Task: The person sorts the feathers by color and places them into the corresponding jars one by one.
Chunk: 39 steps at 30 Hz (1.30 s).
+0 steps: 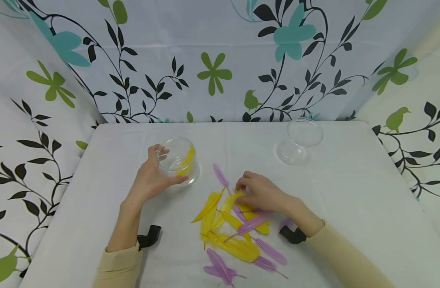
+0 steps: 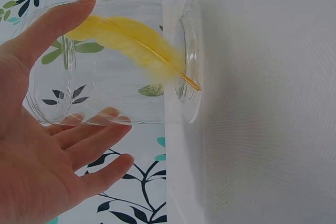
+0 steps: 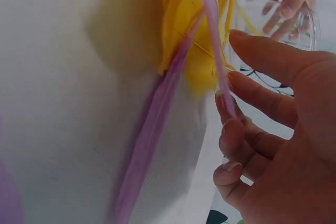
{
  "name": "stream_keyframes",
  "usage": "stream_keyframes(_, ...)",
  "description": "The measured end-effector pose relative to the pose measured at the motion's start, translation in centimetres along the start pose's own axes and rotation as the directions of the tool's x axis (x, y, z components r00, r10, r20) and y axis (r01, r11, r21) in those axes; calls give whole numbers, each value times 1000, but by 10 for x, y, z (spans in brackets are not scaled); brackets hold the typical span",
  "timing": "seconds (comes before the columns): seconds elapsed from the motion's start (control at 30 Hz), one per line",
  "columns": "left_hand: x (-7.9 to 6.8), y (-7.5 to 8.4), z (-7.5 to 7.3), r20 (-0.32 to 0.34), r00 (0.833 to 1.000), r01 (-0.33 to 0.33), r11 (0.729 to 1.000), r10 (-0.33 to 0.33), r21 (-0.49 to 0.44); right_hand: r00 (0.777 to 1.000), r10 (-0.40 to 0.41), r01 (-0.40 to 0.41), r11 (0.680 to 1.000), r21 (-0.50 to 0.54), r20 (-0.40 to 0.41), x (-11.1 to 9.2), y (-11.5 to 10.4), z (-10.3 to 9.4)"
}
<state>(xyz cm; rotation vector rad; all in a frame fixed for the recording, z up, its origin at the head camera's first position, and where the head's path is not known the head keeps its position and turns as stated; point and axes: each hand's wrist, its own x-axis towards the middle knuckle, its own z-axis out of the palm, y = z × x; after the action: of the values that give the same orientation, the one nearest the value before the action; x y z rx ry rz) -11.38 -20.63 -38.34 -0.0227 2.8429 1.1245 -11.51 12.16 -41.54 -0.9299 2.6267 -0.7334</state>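
My left hand (image 1: 148, 180) holds a clear plastic or glass jar (image 1: 177, 160), thumb on one side and fingers round the other. Inside the jar, a yellow feather (image 2: 131, 40) leans with its quill toward the base. My right hand (image 1: 261, 192) is at the top of a loose pile of yellow feathers (image 1: 238, 246) and purple feathers (image 1: 220, 264). In the right wrist view its thumb and index fingertip are apart beside the yellow feathers (image 3: 191, 35). A purple feather (image 3: 212, 19) reaches to its middle fingers; no firm grip shows.
At the back right stands another clear jar (image 1: 304, 132), with no visible contents. White cloth (image 1: 349, 180) covers the table. Patterned curtains (image 1: 213, 32) hang behind it and at both sides. Black wrist mounts (image 1: 149, 236) show at both wrists.
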Motion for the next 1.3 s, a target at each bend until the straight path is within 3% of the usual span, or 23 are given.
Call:
stream_keyframes(0.37,-1,1,-1,0,1000,-7,1000,7,2,1000,6,-6,999,-41,-4,0,-1,9)
stream_keyframes(0.87,1,-2,1,-1,1000,0,1000,0,-12,999,37,-37,999,28,4,-1,-6,6)
stream_keyframes(1.03,1,-3,1,-1,1000,0,1000,0,-9,999,24,-23,1000,11,-48,-2,-8,-6)
stream_keyframes(1.3,0,-2,1,2,1000,2,1000,-2,-10,984,25,-13,998,67,-177,-1,-12,-23)
